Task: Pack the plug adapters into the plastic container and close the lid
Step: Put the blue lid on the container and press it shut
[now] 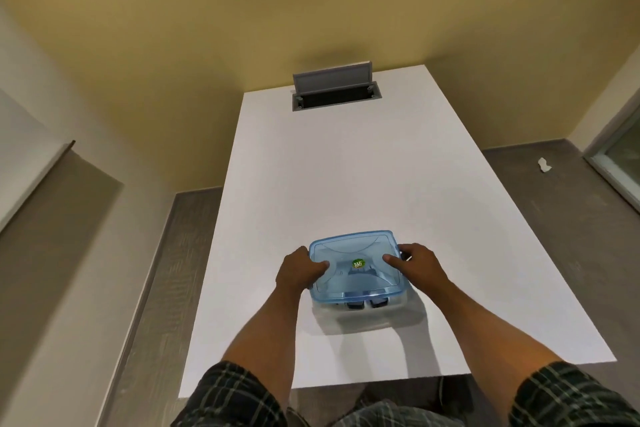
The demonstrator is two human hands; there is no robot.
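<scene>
A clear plastic container (363,317) stands on the near part of the white table (346,166). Its translucent blue lid (356,253) with a green sticker lies on top. Dark plug adapters (367,304) show through the front wall, under the lid's front edge. My left hand (298,269) grips the lid's left side, thumb resting on top. On the right side my right hand (420,265) holds the lid the same way, thumb on top and fingers wrapped over the edge.
A grey cable hatch (334,87) stands open at the table's far end. The table's near edge (346,381) runs just above my lap. A white scrap (544,165) lies on the grey floor at the right. Walls close in on the left.
</scene>
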